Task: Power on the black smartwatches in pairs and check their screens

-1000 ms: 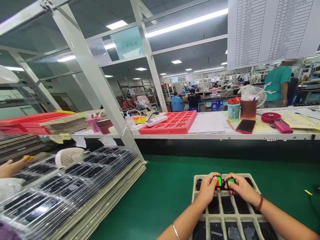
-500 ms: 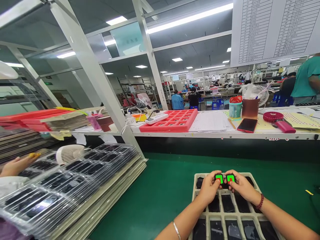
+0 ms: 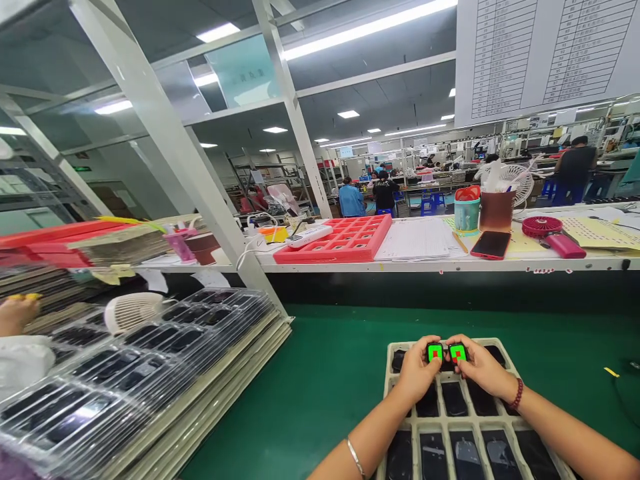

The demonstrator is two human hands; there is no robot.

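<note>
Above the far end of a cream compartment tray (image 3: 415,393), my left hand (image 3: 419,368) grips a small black device with a lit green and red screen (image 3: 435,353). Its thumb lies at the lower edge of that screen. Beside it, my right hand (image 3: 481,370) holds a similar black device (image 3: 457,352), also showing green and red, with the thumb on its lower part. The two devices are side by side with a narrow gap, screens facing up toward me. Dark flat pieces (image 3: 454,399) lie in the tray's compartments.
Stacked clear trays with dark pieces (image 3: 150,363) stand at the left, near a white fan (image 3: 134,313) and another person's hand (image 3: 17,313). A shelf (image 3: 350,268) behind bears a red compartment tray (image 3: 345,239), papers, a phone (image 3: 491,245) and cups. The table (image 3: 280,400) is green.
The red areas on both screens have changed shape. My hands still hold the devices over the tray. At the left, the other person's hand has moved further left, and the view has shifted slightly.
</note>
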